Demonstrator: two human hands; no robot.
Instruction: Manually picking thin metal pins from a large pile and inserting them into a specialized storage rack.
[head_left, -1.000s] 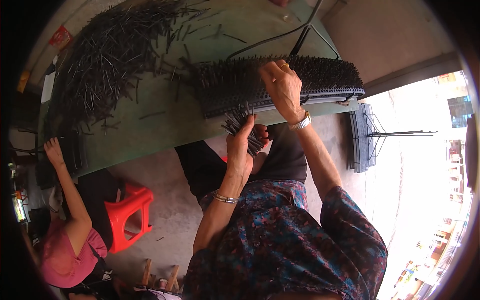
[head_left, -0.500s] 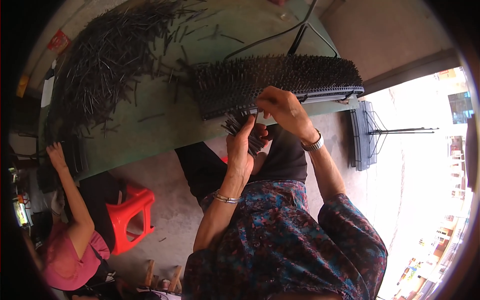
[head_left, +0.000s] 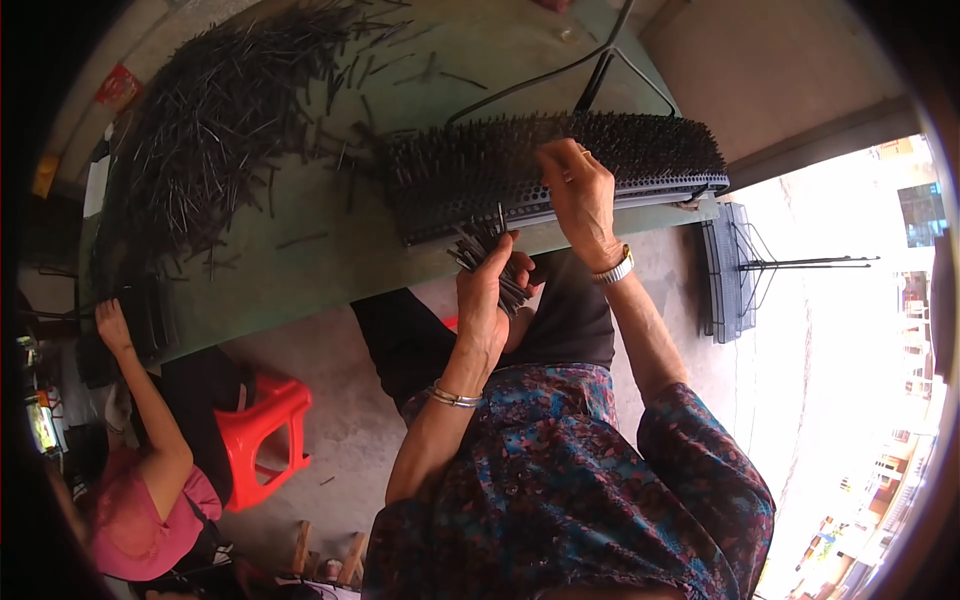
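My left hand (head_left: 486,290) is closed round a bundle of thin dark strips (head_left: 478,244), whose ends fan out above the thumb. Just beyond it on the table lies a long, curved, perforated rack (head_left: 460,208), with rows of dark strips (head_left: 650,145) standing upright in its holes. Over the middle of this rack is my right hand (head_left: 583,205), its thumb and fingers drawn together in a pinch at the standing strips. What the fingertips grip, if anything, is too small to make out.
A big heap of loose dark strips (head_left: 200,130) covers the left of the green table (head_left: 300,285). At the left, a co-worker's hand (head_left: 113,325) rests by the table edge. A red stool (head_left: 262,440) and a grey mesh rack (head_left: 728,270) stand beyond the table's edge.
My right hand has moved up and to the right, from beside the bundle to over the rack's rows. My left hand has hardly moved and still holds the bundle.
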